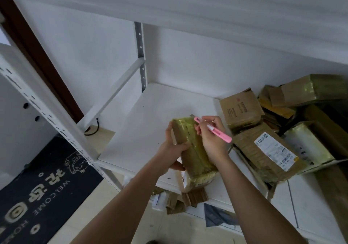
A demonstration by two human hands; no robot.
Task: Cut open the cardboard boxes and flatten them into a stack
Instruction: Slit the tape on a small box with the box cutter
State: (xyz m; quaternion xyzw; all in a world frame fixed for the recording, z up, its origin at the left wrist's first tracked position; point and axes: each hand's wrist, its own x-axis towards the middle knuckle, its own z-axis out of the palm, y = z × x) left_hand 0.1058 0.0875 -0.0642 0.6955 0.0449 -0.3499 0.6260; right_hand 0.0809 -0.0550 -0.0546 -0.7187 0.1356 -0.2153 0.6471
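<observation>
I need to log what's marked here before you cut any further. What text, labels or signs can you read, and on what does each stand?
"WELCOME": on the dark doormat, beside large Chinese characters.
"HO...": also on the doormat, cut off by the picture's edge.
White shipping label on a taped box in the pile: barcode and print, too small to read.
Brown box behind it: red mark and printed lines, blurred.
Box in the hands: dark print at its near end, unreadable.

White shelf (150, 112) carries piled cardboard boxes (263, 146), seemingly taped, at right.

Bare forearms, sleeveless, unadorned hands (190, 146)
</observation>
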